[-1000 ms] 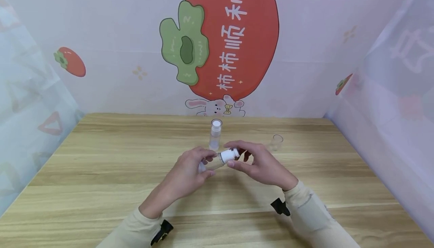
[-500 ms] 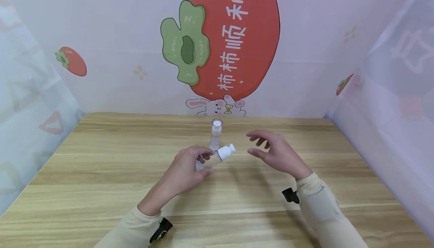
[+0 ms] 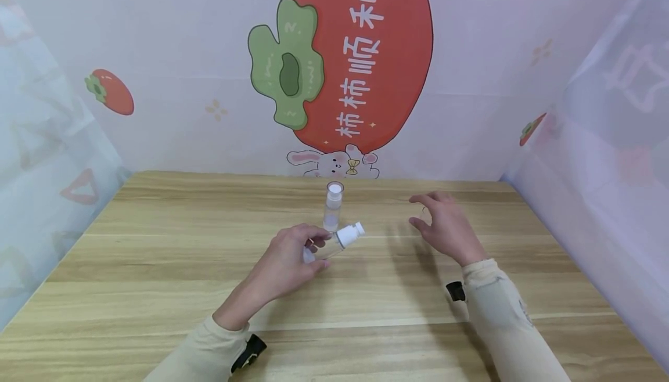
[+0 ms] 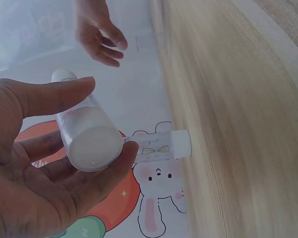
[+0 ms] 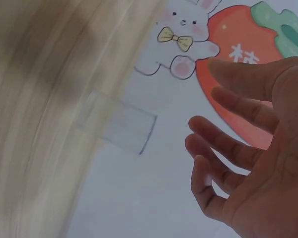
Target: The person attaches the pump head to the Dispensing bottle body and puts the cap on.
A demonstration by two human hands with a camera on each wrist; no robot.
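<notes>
My left hand [image 3: 290, 257] grips a small clear pump bottle [image 3: 348, 235] around its lower body. Tilted above the table, the bottle has its white pump top pointing right, and its white base [image 4: 95, 148] faces the left wrist camera. My right hand [image 3: 446, 228] is raised at the right with fingers loosely bent and nothing in them. Close by, a clear cylindrical cap [image 5: 126, 126] stands on the table, apart from the fingers in the right wrist view and mostly hidden by that hand in the head view.
A second clear bottle [image 3: 333, 208] with a white top stands upright behind the held one. All this is on a wood-grain table [image 3: 209, 213]. Printed cloth walls [image 3: 209, 51] with persimmons and a rabbit close off the back and both sides.
My right hand has let go of the bottle's white top and moved right and away from me, to near the clear cap. The left hand keeps the bottle almost in place.
</notes>
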